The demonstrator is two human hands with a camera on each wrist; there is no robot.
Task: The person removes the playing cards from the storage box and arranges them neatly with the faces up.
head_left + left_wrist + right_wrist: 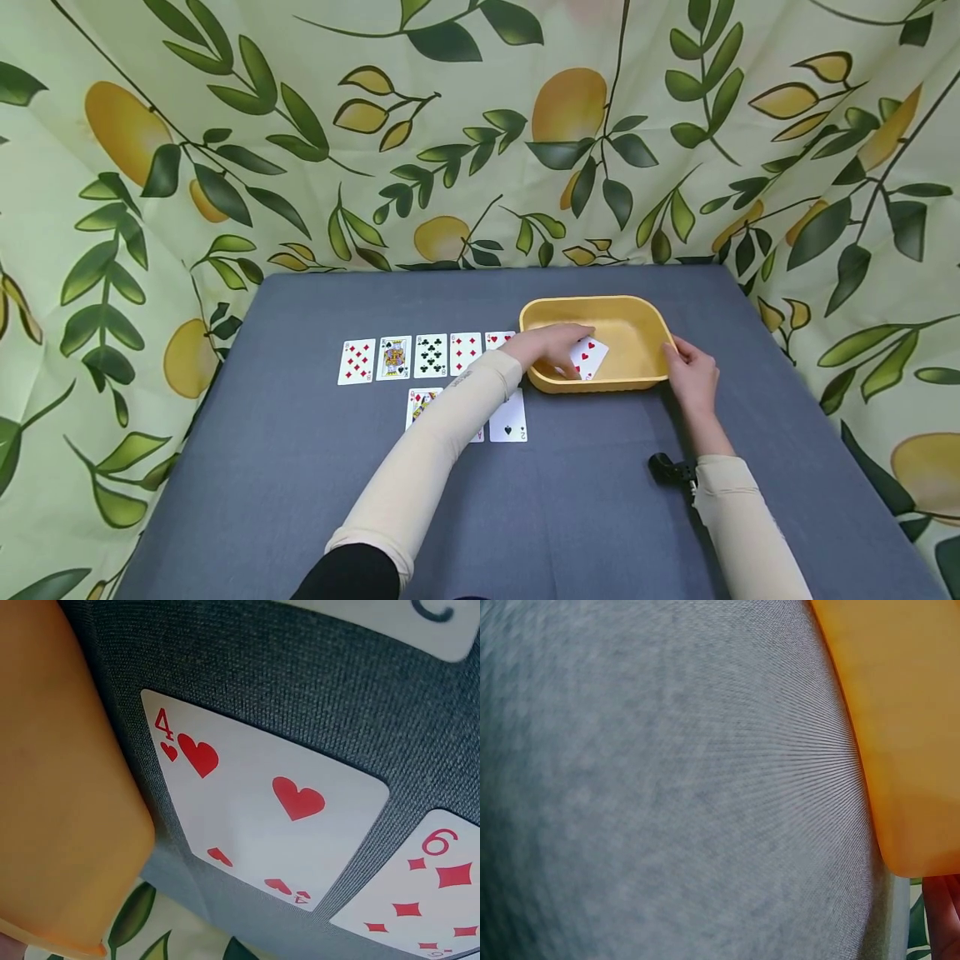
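Note:
A yellow tray (636,332) stands at the right of the card rows. My left hand (557,345) reaches over its left rim and pinches a heart playing card (589,358) inside, the fingertips partly hidden. The tray's right rim is gripped by my right hand (692,373), thumb at the edge. In the left wrist view, the four of hearts (247,795) lies beside the tray's outer wall (67,765), with the six of diamonds (442,885) next to it. Only a few right-hand fingers (943,919) show under the tray (907,735) in the right wrist view.
Face-up cards form a back row, including a king of spades (393,358) and a clubs card (431,357). A nearer row includes a two of spades (510,421), partly covered by my left sleeve (435,454). A grey-blue cloth (585,508) covers the table; a leaf-patterned curtain (465,183) hangs behind.

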